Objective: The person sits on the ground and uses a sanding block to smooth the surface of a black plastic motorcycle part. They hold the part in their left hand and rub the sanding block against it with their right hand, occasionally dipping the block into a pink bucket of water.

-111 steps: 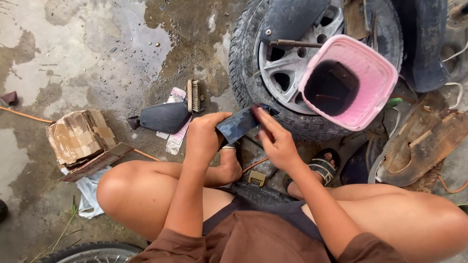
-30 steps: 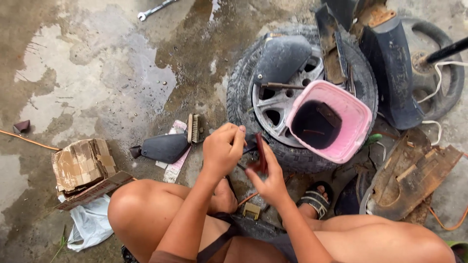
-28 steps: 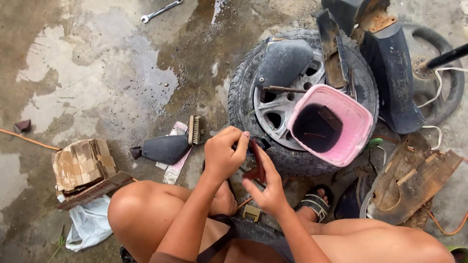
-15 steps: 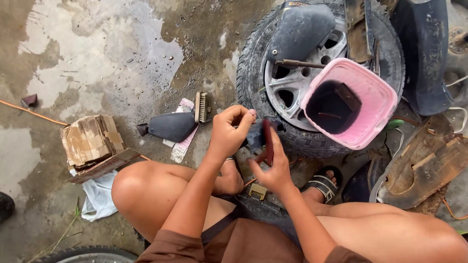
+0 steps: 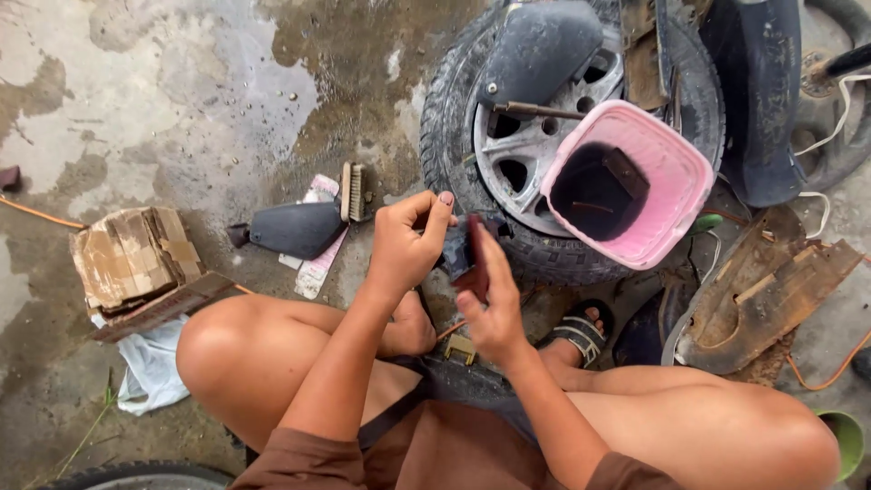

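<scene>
Head view, nearest first: my left hand and right hand pinch a small dark rubber piece between fingertips above my knees; beyond, pink plastic basket on grey-spoked tyre; wet fingers might let it slip.
</scene>
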